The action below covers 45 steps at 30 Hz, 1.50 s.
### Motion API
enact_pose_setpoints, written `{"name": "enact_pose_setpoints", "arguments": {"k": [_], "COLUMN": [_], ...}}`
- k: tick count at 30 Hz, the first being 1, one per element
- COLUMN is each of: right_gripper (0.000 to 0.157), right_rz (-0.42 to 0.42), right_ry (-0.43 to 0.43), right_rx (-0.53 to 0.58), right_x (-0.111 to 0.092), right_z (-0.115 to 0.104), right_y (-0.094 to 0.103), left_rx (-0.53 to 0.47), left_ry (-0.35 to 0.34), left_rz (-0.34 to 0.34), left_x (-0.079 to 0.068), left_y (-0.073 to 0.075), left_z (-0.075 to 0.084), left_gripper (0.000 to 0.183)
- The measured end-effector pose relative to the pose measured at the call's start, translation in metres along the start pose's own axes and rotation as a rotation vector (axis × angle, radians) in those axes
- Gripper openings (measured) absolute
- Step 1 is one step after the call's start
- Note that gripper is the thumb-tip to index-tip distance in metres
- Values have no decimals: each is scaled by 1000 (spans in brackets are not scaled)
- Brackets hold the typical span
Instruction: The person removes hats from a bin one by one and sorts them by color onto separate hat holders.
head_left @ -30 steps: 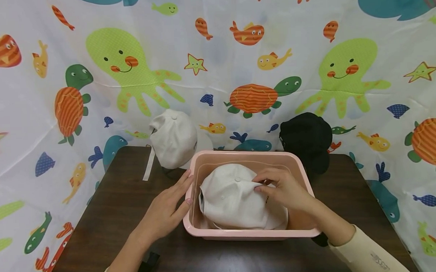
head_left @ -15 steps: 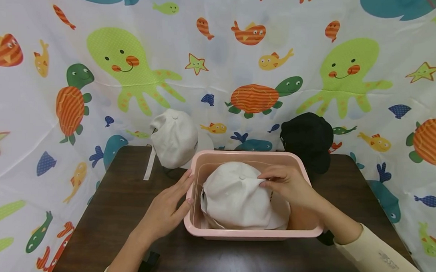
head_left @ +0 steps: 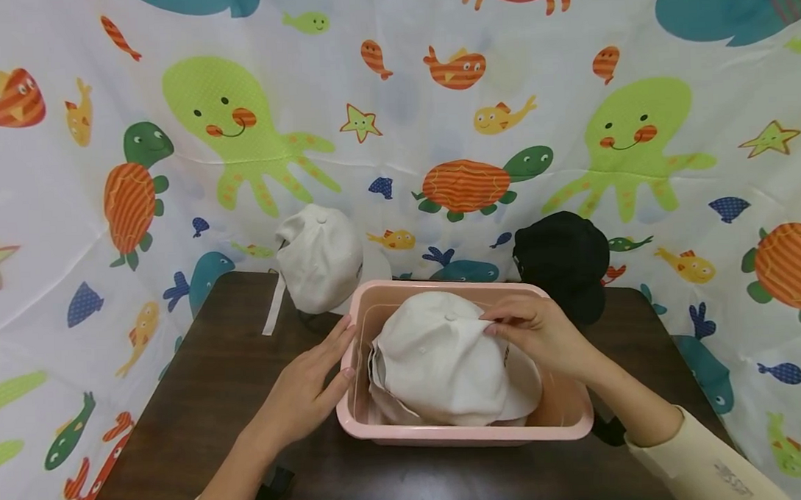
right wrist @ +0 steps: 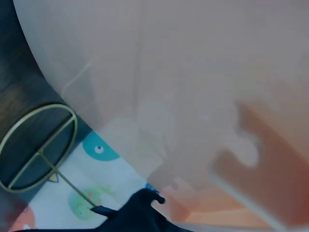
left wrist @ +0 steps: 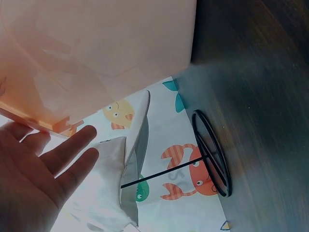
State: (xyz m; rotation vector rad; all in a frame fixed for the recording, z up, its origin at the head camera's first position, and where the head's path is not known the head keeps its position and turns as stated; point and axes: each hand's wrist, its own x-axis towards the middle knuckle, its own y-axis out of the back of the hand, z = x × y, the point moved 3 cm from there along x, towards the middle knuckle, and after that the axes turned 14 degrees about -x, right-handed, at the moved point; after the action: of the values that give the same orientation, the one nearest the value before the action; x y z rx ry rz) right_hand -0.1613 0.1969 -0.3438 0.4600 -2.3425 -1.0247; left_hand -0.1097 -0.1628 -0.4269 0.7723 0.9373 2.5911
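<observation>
A white baseball cap (head_left: 438, 374) sits crown up inside a pink plastic tub (head_left: 460, 433), its brim toward the right. My right hand (head_left: 543, 337) pinches the cloth of its crown near the top button, between thumb and fingers. More pale cloth (head_left: 387, 405) shows under the cap's left edge. My left hand (head_left: 306, 386) lies against the tub's left rim with its fingers extended. In the left wrist view, that hand (left wrist: 43, 179) has its fingertips at the tub's edge. The right wrist view has the tub's wall (right wrist: 159, 87) in it, with the right hand out of sight.
Behind the tub on the left, another white cap (head_left: 318, 260) hangs on a wire stand (left wrist: 212, 154). A black cap (head_left: 563, 263) is at the back right, also on a wire stand (right wrist: 38, 150). A sea-animal curtain (head_left: 394, 81) closes off the dark wooden table's (head_left: 245, 344) far side.
My right hand has moved right and slightly up, pulling the cap's crown with it. More pale cloth shows below the cap's left edge. My left hand stays at the rim.
</observation>
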Motion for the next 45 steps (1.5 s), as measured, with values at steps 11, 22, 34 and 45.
{"name": "enact_pose_setpoints", "arguments": {"k": [11, 22, 34, 45], "right_gripper": [28, 30, 28, 25], "right_rz": [38, 74, 89, 134], "right_ry": [36, 114, 130, 203], "right_rx": [-98, -135, -218, -227], "right_x": [6, 15, 26, 41], "right_z": [-9, -22, -35, -44], "right_y": [13, 31, 40, 55], "left_rx": [-3, -4, 0, 1], "left_ry": [0, 3, 0, -11], "left_rz": [3, -1, -2, 4], "left_x": [-1, 0, -1, -1], "left_y": [0, 1, 1, 1], "left_z": [0, 2, 1, 2], "left_gripper": [58, 59, 59, 59]}}
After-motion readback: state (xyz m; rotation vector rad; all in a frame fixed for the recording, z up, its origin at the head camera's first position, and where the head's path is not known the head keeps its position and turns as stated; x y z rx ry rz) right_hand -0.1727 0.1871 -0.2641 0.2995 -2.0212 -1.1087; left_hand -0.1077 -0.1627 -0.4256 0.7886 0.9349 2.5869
